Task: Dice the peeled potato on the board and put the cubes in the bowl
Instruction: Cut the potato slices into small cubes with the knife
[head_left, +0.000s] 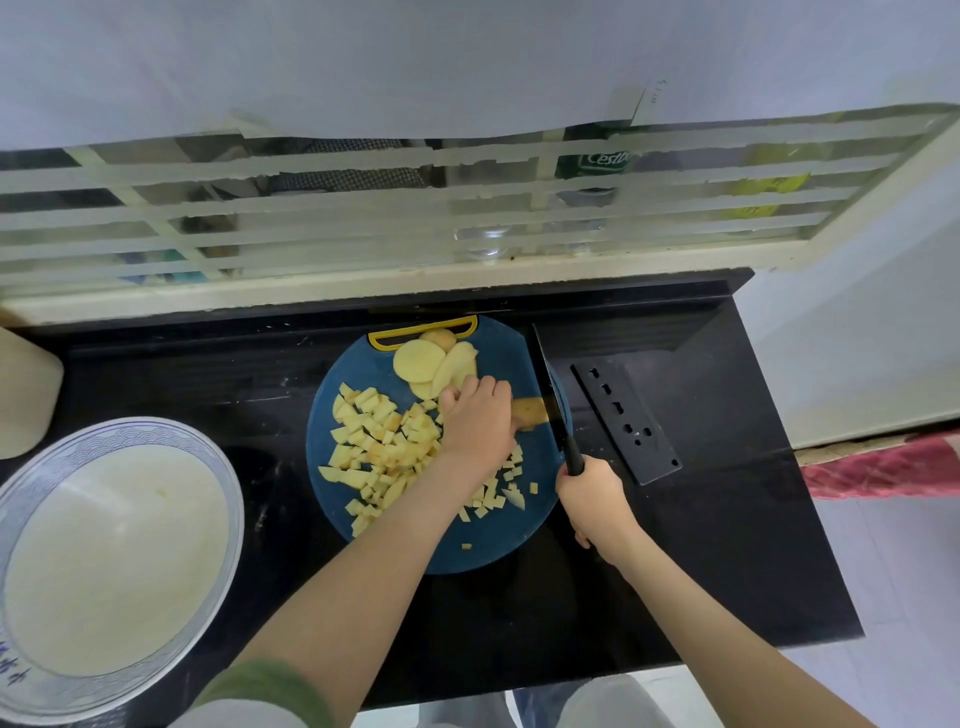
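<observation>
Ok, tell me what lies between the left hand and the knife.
Head view: a yellow potato piece, held down by the left hand, its far end meeting the knife.

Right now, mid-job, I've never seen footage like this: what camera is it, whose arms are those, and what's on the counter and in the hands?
No machine here: one camera on a person's head looks down at their two bare hands. The left hand holds a potato piece down on the blue cutting board, fingers curled over it. The right hand grips a black knife, blade against that piece. Potato cubes cover the board's left half; uncut slices lie at its far end. A white bowl stands left of the board. A black knife cover lies right of it on the black counter.
</observation>
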